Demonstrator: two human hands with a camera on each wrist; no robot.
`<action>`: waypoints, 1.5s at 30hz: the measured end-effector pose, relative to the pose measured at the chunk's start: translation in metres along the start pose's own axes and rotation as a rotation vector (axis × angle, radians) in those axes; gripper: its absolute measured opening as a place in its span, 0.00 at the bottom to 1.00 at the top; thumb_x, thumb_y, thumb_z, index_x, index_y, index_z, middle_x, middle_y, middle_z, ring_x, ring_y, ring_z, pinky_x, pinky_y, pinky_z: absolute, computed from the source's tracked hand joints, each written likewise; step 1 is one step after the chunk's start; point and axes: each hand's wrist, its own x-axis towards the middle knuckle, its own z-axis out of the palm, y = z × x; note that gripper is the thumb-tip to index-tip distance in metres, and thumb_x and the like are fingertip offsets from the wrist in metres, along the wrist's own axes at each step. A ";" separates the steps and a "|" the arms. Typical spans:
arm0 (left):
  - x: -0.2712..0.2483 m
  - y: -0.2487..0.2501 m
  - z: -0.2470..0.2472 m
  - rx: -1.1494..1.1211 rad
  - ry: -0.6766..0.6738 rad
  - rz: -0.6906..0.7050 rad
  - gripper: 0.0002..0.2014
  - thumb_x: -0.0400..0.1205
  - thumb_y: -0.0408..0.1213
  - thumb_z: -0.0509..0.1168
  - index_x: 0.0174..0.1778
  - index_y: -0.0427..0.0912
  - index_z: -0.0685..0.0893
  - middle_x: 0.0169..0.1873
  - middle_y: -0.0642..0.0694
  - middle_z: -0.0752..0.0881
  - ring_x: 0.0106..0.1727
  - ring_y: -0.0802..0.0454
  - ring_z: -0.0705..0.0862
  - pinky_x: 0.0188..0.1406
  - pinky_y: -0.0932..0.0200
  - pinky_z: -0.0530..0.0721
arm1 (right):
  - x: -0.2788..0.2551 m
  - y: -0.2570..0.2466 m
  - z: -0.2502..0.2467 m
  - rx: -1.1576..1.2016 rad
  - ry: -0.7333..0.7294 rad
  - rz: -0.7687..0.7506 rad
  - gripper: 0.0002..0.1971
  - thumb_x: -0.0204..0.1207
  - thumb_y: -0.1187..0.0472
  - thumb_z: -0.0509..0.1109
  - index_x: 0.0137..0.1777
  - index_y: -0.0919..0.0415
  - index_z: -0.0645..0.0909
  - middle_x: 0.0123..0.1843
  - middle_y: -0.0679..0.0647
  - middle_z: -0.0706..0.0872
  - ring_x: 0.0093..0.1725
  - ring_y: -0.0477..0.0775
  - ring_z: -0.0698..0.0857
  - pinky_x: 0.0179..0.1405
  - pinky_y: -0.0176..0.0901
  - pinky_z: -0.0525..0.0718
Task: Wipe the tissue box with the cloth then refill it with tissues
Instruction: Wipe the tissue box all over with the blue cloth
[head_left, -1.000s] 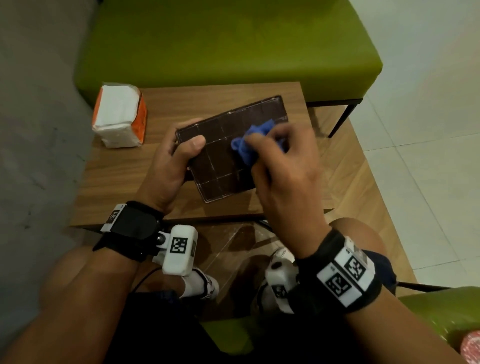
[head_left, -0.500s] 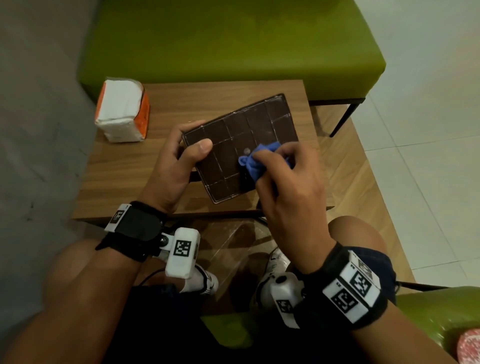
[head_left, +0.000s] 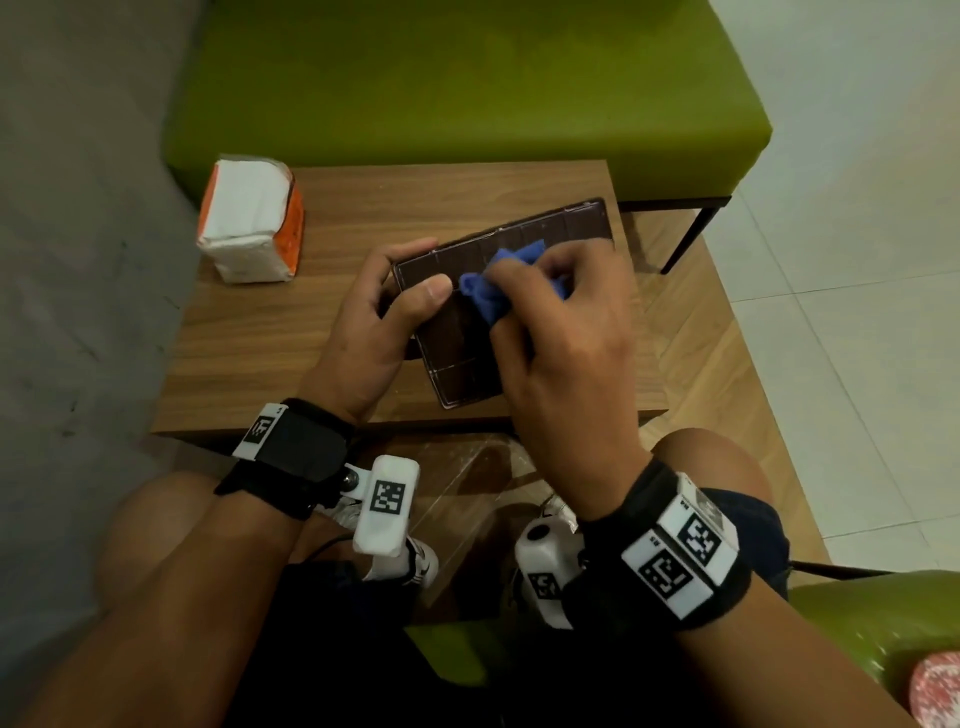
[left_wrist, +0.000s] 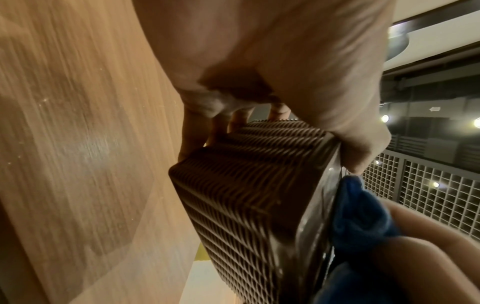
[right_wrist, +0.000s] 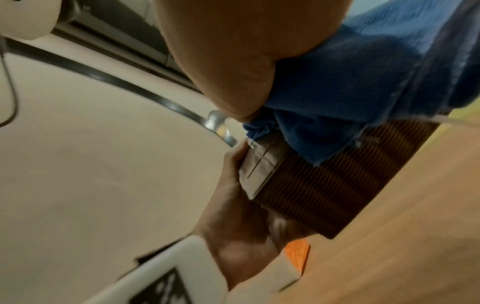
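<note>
Left hand (head_left: 382, 322) clamps the dark brown ribbed tissue box (head_left: 457, 358) steady on the wooden bench (head_left: 291, 332) while right hand (head_left: 563, 332) pinches the crumpled blue cloth (head_left: 488, 296) against its top (white-and-orange tissue pack (head_left: 252, 221) waits far left).

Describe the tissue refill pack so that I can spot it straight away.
Find the wooden table before the green bench. The tissue pack stands at its far left corner, apart from both hands: white wrapper, orange side.

blue cloth (right_wrist: 363, 86) pressed on ribbed tissue box (right_wrist: 337, 181); left hand (right_wrist: 239, 222) grips box
</note>
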 end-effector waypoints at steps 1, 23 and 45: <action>-0.001 0.001 0.000 0.000 -0.008 0.005 0.29 0.80 0.53 0.72 0.77 0.49 0.79 0.64 0.44 0.91 0.61 0.45 0.93 0.52 0.50 0.92 | -0.004 -0.002 0.000 -0.013 -0.028 -0.036 0.11 0.85 0.68 0.69 0.62 0.67 0.89 0.57 0.66 0.82 0.56 0.60 0.79 0.49 0.38 0.72; -0.009 -0.001 -0.007 -0.015 -0.011 -0.046 0.26 0.81 0.57 0.71 0.74 0.52 0.82 0.66 0.40 0.91 0.64 0.37 0.93 0.56 0.37 0.93 | -0.019 0.005 -0.009 0.012 -0.078 -0.064 0.13 0.85 0.67 0.68 0.65 0.66 0.89 0.60 0.65 0.82 0.58 0.60 0.80 0.51 0.46 0.80; -0.027 0.001 -0.038 0.036 0.023 -0.064 0.30 0.85 0.56 0.69 0.78 0.39 0.81 0.69 0.31 0.89 0.68 0.28 0.89 0.64 0.16 0.86 | -0.030 -0.002 -0.014 0.011 -0.179 -0.111 0.11 0.86 0.66 0.69 0.64 0.65 0.89 0.59 0.65 0.82 0.57 0.58 0.79 0.52 0.41 0.76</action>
